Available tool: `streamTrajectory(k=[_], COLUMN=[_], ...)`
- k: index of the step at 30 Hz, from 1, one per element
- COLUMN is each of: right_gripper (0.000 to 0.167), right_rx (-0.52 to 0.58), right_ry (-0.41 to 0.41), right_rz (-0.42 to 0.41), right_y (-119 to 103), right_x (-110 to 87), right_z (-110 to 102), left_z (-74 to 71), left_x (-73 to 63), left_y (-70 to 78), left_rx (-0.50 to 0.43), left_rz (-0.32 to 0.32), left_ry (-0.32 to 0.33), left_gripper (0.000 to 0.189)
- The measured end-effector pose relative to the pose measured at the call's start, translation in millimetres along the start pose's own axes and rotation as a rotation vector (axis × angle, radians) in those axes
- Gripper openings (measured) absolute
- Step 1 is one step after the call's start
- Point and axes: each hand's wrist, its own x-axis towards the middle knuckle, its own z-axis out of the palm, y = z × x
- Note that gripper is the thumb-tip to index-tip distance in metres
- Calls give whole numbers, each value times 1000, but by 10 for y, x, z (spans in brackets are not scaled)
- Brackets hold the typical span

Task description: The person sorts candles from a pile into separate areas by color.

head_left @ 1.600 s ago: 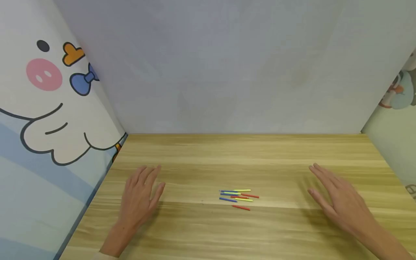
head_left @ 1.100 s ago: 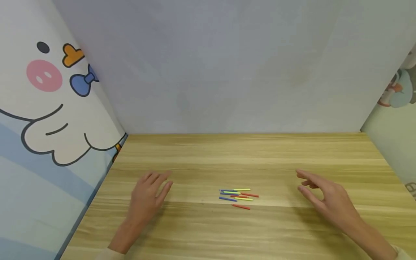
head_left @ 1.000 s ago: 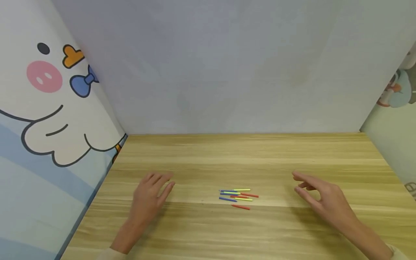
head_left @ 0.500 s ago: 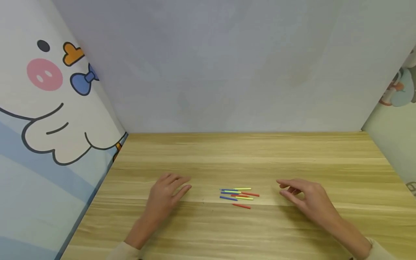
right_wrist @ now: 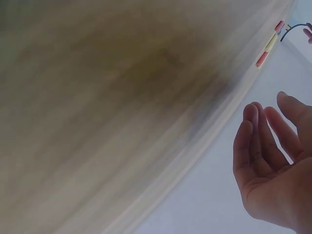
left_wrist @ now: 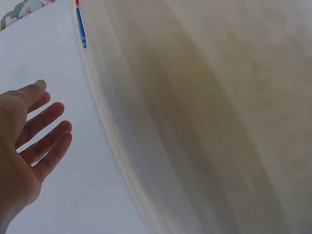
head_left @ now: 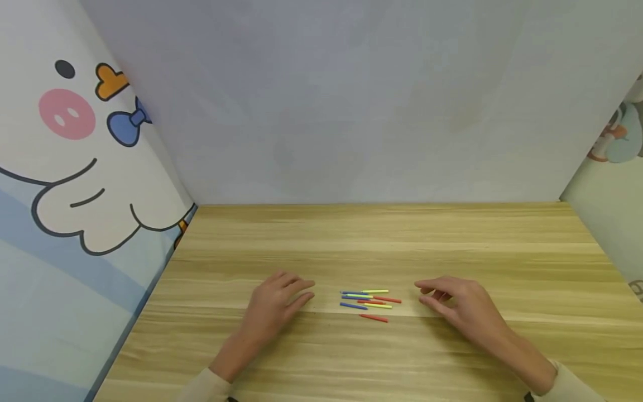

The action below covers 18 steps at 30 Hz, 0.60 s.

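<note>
Several thin sticks in blue, yellow and red, pointed at one end, lie in a loose cluster at mid-table in the head view. A blue stick [head_left: 354, 306] lies at the cluster's left, a yellow stick [head_left: 378, 306] beside it, and a red stick [head_left: 374, 318] apart at the near side. Left of them is my left hand [head_left: 273, 301], fingers relaxed and holding nothing. To the right, my right hand [head_left: 459, 301] has its fingers loosely bent, thumb apart from the index finger, nothing between them. Both wrist views show bare palms, with sticks farther off at the table edge line.
The wood-grain table [head_left: 321, 363] meets a pale grey wall [head_left: 351, 111] at its back edge. A cartoon-printed panel [head_left: 90, 195] borders the left side, and another printed panel [head_left: 613, 206] the right.
Both hands have moved inward over the table toward the sticks, the left to the right and the right to the left. The right hand's fingers have bent more. The sticks lie as before.
</note>
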Motion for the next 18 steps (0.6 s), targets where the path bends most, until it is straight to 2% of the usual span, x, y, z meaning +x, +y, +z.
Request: streamTrajectory(k=[9,18], right_gripper=[21,19], right_rx=[-52,-95], right_ry=[-78,-184], right_rz=[53,97], right_y=[-89,-145], right_x=[76,122], right_z=[2,34], left_z=[86,115], left_x=[73,124], left_y=[111,195], left_rx=[7,-6], left_rz=[13,-14], left_ry=[-97,-222], left_gripper=[18,8])
